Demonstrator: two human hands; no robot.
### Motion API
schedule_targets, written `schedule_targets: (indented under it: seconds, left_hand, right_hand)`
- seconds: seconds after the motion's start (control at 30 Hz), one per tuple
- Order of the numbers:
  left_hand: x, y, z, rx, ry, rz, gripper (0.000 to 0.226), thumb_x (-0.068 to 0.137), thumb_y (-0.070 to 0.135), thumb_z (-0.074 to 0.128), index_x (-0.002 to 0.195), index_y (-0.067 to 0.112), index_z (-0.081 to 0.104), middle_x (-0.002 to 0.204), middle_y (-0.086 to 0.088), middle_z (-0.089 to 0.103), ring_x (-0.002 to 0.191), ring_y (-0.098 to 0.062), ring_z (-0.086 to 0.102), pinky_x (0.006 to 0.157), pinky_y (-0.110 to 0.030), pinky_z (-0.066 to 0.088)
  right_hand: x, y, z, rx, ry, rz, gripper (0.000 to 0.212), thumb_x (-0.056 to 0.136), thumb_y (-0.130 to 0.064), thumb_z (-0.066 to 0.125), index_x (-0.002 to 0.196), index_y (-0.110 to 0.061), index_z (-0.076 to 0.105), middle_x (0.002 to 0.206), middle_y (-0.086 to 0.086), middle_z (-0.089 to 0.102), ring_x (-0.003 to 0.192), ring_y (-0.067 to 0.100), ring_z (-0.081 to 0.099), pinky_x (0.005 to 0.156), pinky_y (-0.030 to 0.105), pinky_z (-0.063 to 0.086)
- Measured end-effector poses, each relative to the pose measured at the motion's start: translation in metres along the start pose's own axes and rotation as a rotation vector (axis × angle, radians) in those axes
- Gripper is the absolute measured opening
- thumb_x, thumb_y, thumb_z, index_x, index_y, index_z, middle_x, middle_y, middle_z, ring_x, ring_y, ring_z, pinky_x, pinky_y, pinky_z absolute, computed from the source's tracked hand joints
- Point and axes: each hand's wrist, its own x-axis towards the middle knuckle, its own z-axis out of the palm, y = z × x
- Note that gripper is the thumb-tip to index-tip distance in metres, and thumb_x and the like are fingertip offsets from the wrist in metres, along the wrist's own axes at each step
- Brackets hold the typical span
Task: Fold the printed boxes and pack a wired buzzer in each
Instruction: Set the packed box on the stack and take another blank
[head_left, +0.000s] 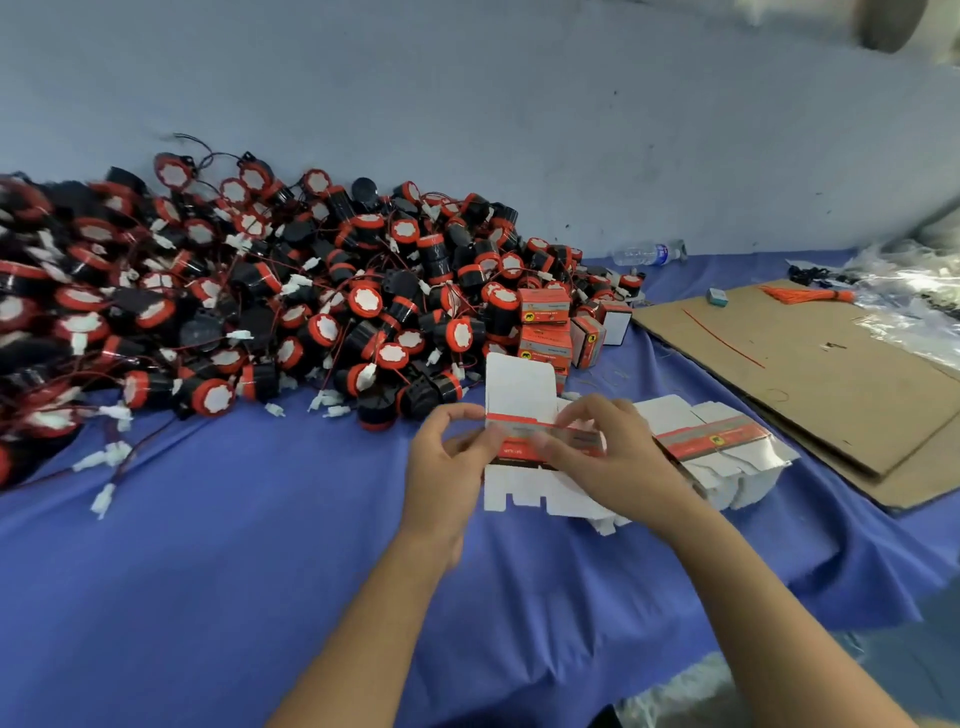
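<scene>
Both hands hold one flat printed box blank (519, 395) above the blue cloth, its white flaps sticking up and down and its red and grey band across the middle. My left hand (447, 457) pinches its left edge. My right hand (608, 457) grips its right part with curled fingers. A stack of flat blanks (727, 447) lies just right of my hands. A large heap of black and red wired buzzers (260, 291) covers the left and middle of the table. Several folded boxes (550, 322) stand at the heap's right edge.
A brown cardboard sheet (810, 374) lies at the right with orange ties (805, 295) and a small box (718, 296) on it. A water bottle (649, 253) lies by the wall. Clear plastic bags (914, 291) pile at far right. Blue cloth (234, 571) spreads in front.
</scene>
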Motion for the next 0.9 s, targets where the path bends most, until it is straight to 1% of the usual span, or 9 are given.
schedule_targets:
  seconds: [0.13,0.23,0.37,0.47,0.6,0.7,0.8,0.87,0.9]
  left_hand:
    - [-0.027,0.026,-0.048,0.272,0.041,0.276,0.014,0.094,0.023,0.075,0.106,0.029,0.072,0.095,0.005,0.078,0.093,-0.012,0.073,0.080,-0.029,0.058]
    - [-0.044,0.044,-0.082,0.436,0.031,0.318,0.015,0.099,0.028,0.065,0.111,0.026,0.074,0.104,0.011,0.076,0.102,-0.009,0.071,0.087,-0.030,0.057]
    - [-0.070,0.064,-0.135,0.508,-0.135,0.175,0.046,0.093,0.063,0.060,0.134,0.043,0.062,0.133,0.021,0.065,0.128,-0.006,0.059,0.110,-0.038,0.045]
    - [-0.092,0.073,-0.174,0.542,-0.197,0.234,0.089,0.069,0.063,0.084,0.146,0.056,0.041,0.147,0.030,0.049,0.138,0.003,0.046,0.112,-0.034,0.038]
    - [-0.104,0.069,-0.192,0.493,-0.051,0.386,0.121,0.057,0.043,0.099,0.150,0.052,0.023,0.150,0.020,0.050,0.137,-0.010,0.052,0.106,-0.038,0.046]
    - [-0.108,0.070,-0.203,0.467,0.064,0.531,0.093,0.071,0.033,0.091,0.141,0.037,0.030,0.144,0.010,0.059,0.136,-0.018,0.054,0.108,-0.044,0.049]
    - [-0.113,0.077,-0.223,0.651,0.066,0.566,0.063,0.079,0.040,0.086,0.132,0.037,0.053,0.140,0.013,0.060,0.134,-0.015,0.055,0.106,-0.040,0.050]
    - [-0.119,0.084,-0.236,0.738,0.037,0.509,0.060,0.078,0.046,0.086,0.131,0.039,0.058,0.138,0.020,0.060,0.131,-0.005,0.055,0.104,-0.029,0.049]
    - [-0.122,0.088,-0.242,0.777,0.013,0.472,0.061,0.077,0.048,0.086,0.131,0.041,0.057,0.137,0.024,0.059,0.130,-0.001,0.054,0.104,-0.025,0.048]
  right_hand:
    - [-0.029,-0.050,0.048,0.348,0.059,0.061,0.054,0.069,-0.066,0.078,0.079,-0.020,0.052,0.095,-0.002,0.051,0.094,0.019,0.053,0.078,0.034,0.045]
    - [-0.047,-0.083,0.082,0.790,-0.039,0.050,0.049,0.074,-0.044,0.081,0.075,-0.011,0.044,0.076,0.004,0.050,0.074,0.019,0.050,0.069,0.037,0.041]
    - [-0.059,-0.120,0.107,1.268,-0.186,0.186,0.025,0.086,-0.021,0.070,0.099,0.000,0.068,0.093,0.018,0.066,0.086,0.024,0.063,0.073,0.038,0.056]
    - [-0.070,-0.143,0.116,1.511,-0.288,0.347,0.012,0.087,-0.022,0.067,0.079,-0.015,0.072,0.085,0.012,0.060,0.074,0.024,0.058,0.064,0.033,0.056]
    - [-0.085,-0.166,0.135,1.617,-0.422,0.553,0.021,0.075,-0.025,0.077,0.062,-0.013,0.065,0.094,0.014,0.057,0.085,0.031,0.061,0.069,0.037,0.058]
    - [-0.092,-0.178,0.145,1.750,-0.511,0.657,0.033,0.068,-0.021,0.083,0.072,-0.009,0.052,0.100,0.017,0.051,0.097,0.037,0.061,0.089,0.048,0.056]
    - [-0.095,-0.181,0.152,1.554,-0.554,0.633,0.025,0.082,-0.026,0.076,0.085,-0.008,0.060,0.085,0.019,0.063,0.082,0.035,0.066,0.086,0.047,0.061]
    - [-0.091,-0.178,0.154,1.290,-0.461,0.494,0.008,0.091,-0.025,0.068,0.092,-0.020,0.074,0.111,0.012,0.063,0.092,0.026,0.070,0.087,0.049,0.062]
    - [-0.088,-0.175,0.152,1.213,-0.436,0.396,0.014,0.094,-0.026,0.066,0.097,-0.033,0.078,0.127,0.005,0.061,0.103,0.021,0.070,0.087,0.049,0.062]
